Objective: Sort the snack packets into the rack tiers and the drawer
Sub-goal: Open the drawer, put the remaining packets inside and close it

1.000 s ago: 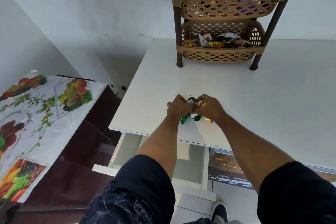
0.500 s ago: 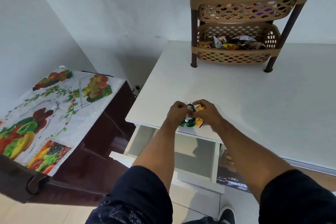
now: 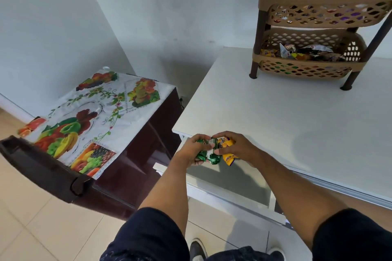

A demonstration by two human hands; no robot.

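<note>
The left hand [image 3: 191,150] grips crinkled green foil packets [image 3: 209,152], the right hand [image 3: 237,148] a yellow-purple packet [image 3: 227,149]; the open white drawer [image 3: 231,180] lies directly beneath both sets of fingers.

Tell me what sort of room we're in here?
Probably a home room: a white table with a snack rack, a dark cabinet under a fruit-print cloth, and tiled floor.

drawer [image 3: 229,180] open, bare below hands; rack [image 3: 314,27] far back on table [image 3: 275,112].
</note>
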